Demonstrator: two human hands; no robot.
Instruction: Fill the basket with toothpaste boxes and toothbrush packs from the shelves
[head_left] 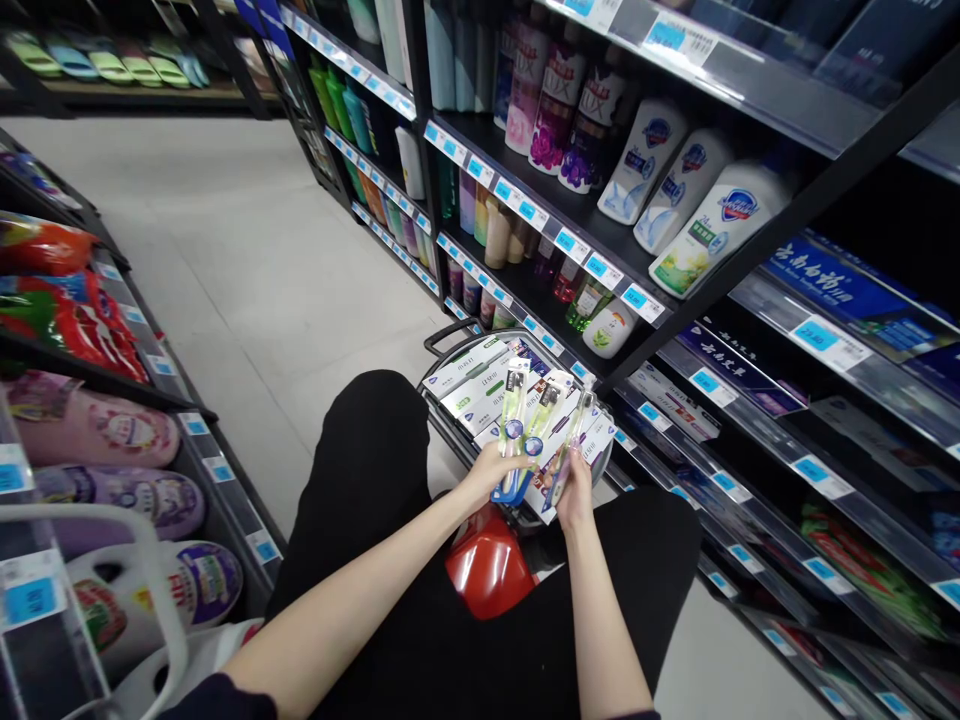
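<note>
My left hand (496,472) grips two packaged toothbrushes (513,430), my right hand (576,492) pinches a third packaged toothbrush (577,420) just beside them, all held over white toothpaste cartons (469,380) in the shopping basket (444,424), near the body-wash shelves (551,226).

Dk basket (448,427) w/ wht boxes (471,366) side by side, some grn print.

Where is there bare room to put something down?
The floor is open between the shelves on the left and the bottle shelves, from the left knee back to the slipper rack. The basket is crowded: white boxes fill it, with left hand and right hand holding packaged toothbrushes above.
</note>
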